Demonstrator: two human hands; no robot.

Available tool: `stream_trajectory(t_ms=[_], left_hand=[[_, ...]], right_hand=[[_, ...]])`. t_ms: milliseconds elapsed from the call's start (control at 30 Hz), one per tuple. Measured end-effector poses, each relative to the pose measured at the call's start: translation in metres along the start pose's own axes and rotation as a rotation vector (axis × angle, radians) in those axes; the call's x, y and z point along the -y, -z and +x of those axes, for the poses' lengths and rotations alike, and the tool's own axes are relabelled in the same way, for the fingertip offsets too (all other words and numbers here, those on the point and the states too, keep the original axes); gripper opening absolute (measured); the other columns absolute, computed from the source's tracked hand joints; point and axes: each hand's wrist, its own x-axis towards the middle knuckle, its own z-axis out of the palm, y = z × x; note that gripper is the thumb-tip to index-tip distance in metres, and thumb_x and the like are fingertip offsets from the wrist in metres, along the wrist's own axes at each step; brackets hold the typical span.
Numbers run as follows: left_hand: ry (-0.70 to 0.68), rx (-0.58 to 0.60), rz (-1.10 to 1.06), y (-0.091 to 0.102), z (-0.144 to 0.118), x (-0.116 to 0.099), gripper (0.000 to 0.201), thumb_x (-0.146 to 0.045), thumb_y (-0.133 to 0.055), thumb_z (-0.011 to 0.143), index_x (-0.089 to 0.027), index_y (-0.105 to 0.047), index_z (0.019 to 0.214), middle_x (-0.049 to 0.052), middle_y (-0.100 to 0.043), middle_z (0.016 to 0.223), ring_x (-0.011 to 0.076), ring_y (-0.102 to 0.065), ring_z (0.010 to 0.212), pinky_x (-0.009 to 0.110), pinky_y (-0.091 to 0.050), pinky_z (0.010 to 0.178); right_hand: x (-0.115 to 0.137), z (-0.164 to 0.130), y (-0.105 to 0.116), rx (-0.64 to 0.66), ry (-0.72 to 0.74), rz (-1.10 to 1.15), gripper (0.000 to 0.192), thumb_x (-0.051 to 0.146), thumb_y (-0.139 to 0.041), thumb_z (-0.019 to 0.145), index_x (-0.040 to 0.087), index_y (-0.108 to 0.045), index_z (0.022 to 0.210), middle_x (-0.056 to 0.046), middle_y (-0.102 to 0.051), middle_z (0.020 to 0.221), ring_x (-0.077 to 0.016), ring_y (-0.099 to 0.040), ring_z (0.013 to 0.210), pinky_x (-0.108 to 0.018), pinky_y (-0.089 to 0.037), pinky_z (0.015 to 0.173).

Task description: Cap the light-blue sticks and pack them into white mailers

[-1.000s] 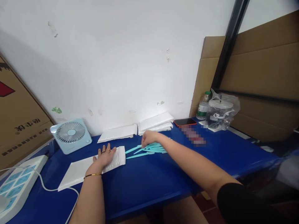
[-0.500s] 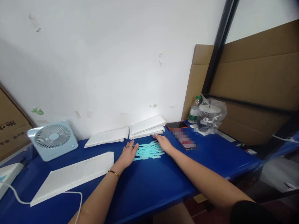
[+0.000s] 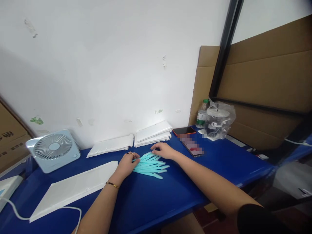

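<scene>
Roughly ten slim turquoise plastic sticks are spread in one fan; through the overlap, an exact count cannot be given. One white padded mailer is laid singly between eight and nine o'clock of them. Two piles of the same kind are seen: the left pile at ten o'clock, the right pile at twelve; several are stacked in each. Two phones are counted, one orange-cased phone near half past one, one dark-edged phone at two. One green-capped bottle and one bagged lidded container are set farther out that way. One pale blue desk fan is stood at nine.

By the left hand the converging stick ends are gripped, the fan being splayed toward three o'clock. The right hand is held loosely curved, a gap left between thumb and fingers, with the sticks just beside it at seven to eight o'clock.
</scene>
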Motion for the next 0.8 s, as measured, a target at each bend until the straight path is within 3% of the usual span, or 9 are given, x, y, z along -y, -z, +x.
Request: stream_trajectory(t_ms=[133,267,533,633,800], left_hand=[[0.041,0.139,-0.044,0.005,0.000,-0.005,0.028,-0.039,-0.046,0.076,-0.019,-0.065,0.083,0.001,-0.062,0.071,0.0150,-0.054,0.065,0.024,-0.037,0.056],[0.034,0.181,-0.075,0.007,0.005,-0.004,0.030,-0.042,-0.045,0.076,-0.019,-0.064,0.077,0.000,-0.059,0.065,0.0137,-0.051,0.060,0.023,-0.032,0.051],[0.059,0.076,-0.246,0.008,0.016,0.005,0.035,-0.049,-0.043,0.077,-0.017,-0.058,0.079,-0.001,-0.056,0.066,0.0127,-0.049,0.060,0.023,-0.036,0.057],[0.089,-0.016,-0.196,0.009,0.015,0.010,0.034,-0.048,-0.041,0.079,-0.018,-0.057,0.079,-0.002,-0.056,0.066,0.0133,-0.049,0.062,0.024,-0.036,0.059],[0.166,-0.100,-0.075,0.009,0.014,0.018,0.035,-0.047,-0.035,0.081,-0.019,-0.056,0.078,-0.001,-0.054,0.063,0.0149,-0.049,0.061,0.025,-0.035,0.058]], right_hand=[[0.008,0.012,0.003,0.172,0.047,-0.040,0.022,0.029,-0.068,0.065,0.018,-0.073,0.083,-0.003,-0.068,0.078,-0.0142,-0.058,0.070,-0.022,-0.041,0.061],[0.003,0.012,0.001,0.208,-0.011,0.066,0.021,0.029,-0.068,0.064,0.015,-0.073,0.080,-0.001,-0.063,0.064,-0.0092,-0.050,0.055,-0.019,-0.035,0.050],[-0.020,0.012,0.001,0.106,-0.190,0.531,0.021,0.031,-0.068,0.064,0.013,-0.070,0.074,-0.001,-0.065,0.065,-0.0096,-0.053,0.058,-0.020,-0.039,0.057],[-0.024,0.013,0.003,0.054,-0.230,0.603,0.019,0.030,-0.069,0.064,0.013,-0.067,0.071,0.000,-0.063,0.061,-0.0083,-0.052,0.056,-0.019,-0.038,0.054],[-0.029,0.015,0.005,-0.030,-0.297,0.665,0.015,0.028,-0.065,0.066,0.013,-0.062,0.070,-0.004,-0.067,0.071,-0.0071,-0.052,0.052,-0.018,-0.031,0.045]])
